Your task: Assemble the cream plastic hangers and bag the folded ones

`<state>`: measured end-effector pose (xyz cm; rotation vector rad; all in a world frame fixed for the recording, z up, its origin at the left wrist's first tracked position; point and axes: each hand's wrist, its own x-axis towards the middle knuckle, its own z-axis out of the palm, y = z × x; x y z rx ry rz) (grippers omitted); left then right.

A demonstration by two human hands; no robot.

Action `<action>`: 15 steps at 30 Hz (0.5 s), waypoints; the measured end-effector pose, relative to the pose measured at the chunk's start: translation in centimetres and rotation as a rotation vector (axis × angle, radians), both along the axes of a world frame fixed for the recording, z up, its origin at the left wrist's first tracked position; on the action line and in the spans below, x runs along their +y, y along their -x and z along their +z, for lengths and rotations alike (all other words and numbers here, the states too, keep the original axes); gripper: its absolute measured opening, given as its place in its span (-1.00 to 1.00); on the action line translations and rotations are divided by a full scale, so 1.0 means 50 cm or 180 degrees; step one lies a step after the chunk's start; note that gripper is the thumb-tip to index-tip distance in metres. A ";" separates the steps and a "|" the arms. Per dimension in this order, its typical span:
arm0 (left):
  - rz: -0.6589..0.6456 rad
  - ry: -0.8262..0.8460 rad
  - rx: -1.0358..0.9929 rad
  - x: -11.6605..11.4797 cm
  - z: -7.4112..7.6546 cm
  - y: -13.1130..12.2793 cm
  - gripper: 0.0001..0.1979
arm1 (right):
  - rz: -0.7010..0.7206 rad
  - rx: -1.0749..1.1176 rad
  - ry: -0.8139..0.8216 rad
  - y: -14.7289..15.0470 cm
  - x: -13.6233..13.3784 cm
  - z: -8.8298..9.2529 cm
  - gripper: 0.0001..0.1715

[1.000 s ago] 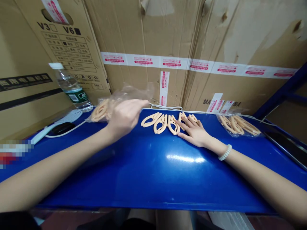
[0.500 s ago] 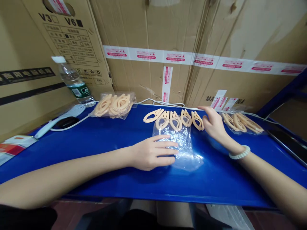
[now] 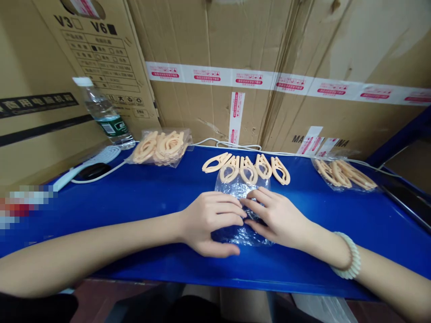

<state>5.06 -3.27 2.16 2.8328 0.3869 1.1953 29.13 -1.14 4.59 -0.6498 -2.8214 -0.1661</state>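
Note:
A clear plastic bag (image 3: 232,236) lies on the blue tabletop (image 3: 151,193), with its far end beneath a row of several beige folding hangers (image 3: 247,162). My left hand (image 3: 208,220) rests over the bag's left side, palm down, fingers stretched out and thumb apart. From the right, my right hand (image 3: 283,220) touches the bag with its fingers slightly bent and spread. The fingertips of both hands almost meet over the middle of the bag. The hangers lie side by side just beyond the hands, and neither hand touches them.
Bagged beige hangers (image 3: 161,148) lie at the back left, and another bag of hangers (image 3: 343,172) is at the right. A water bottle (image 3: 109,116), a white brush-like item (image 3: 97,158), a dark oval object (image 3: 95,171) and a white cable (image 3: 225,144) sit near cardboard boxes (image 3: 208,103).
My right hand has come from beside the rightmost hanger down and left onto the bag. My left hand stays over the bag, its thumb now spread toward me. The hangers keep their row.

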 end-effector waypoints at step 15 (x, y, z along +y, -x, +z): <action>0.1257 0.0932 -0.0057 0.005 -0.028 -0.011 -0.55 | 0.0164 0.0184 -0.0619 -0.005 -0.004 -0.008 -0.70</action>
